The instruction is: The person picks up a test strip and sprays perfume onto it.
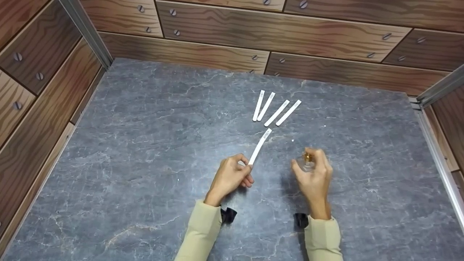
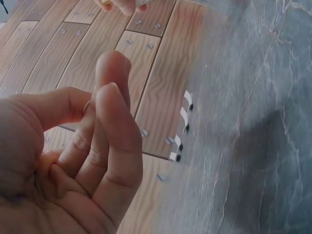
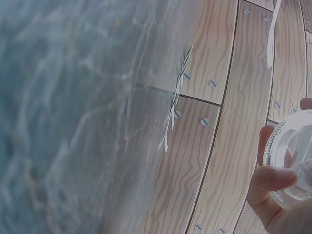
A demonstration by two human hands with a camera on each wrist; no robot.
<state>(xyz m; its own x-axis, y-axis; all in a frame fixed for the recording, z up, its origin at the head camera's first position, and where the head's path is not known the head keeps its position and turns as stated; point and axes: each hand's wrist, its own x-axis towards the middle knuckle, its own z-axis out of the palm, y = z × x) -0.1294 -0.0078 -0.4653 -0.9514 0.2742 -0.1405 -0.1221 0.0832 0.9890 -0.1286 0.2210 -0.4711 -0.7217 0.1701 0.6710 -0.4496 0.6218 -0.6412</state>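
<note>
Between its thumb and fingers my left hand (image 1: pixel 229 176) pinches the near end of a white paper test strip (image 1: pixel 259 148), which slants up and away with small print at its far end. In the left wrist view the fingers of this hand (image 2: pixel 119 136) hide the strip. To the right, my right hand (image 1: pixel 316 177) grips a small clear glass perfume bottle (image 1: pixel 308 166) with a gold-coloured top (image 1: pixel 308 157). The right wrist view shows the bottle's round, ridged glass (image 3: pixel 291 127) with the thumb across it; the held strip (image 3: pixel 272 41) appears above.
Several more white strips (image 1: pixel 271 113) lie fanned out on the dark marbled table (image 1: pixel 145 152) beyond the hands. A small white speck (image 1: pixel 293 140) is near the bottle. Wood-patterned panels (image 1: pixel 224 27) border the table at the back and sides.
</note>
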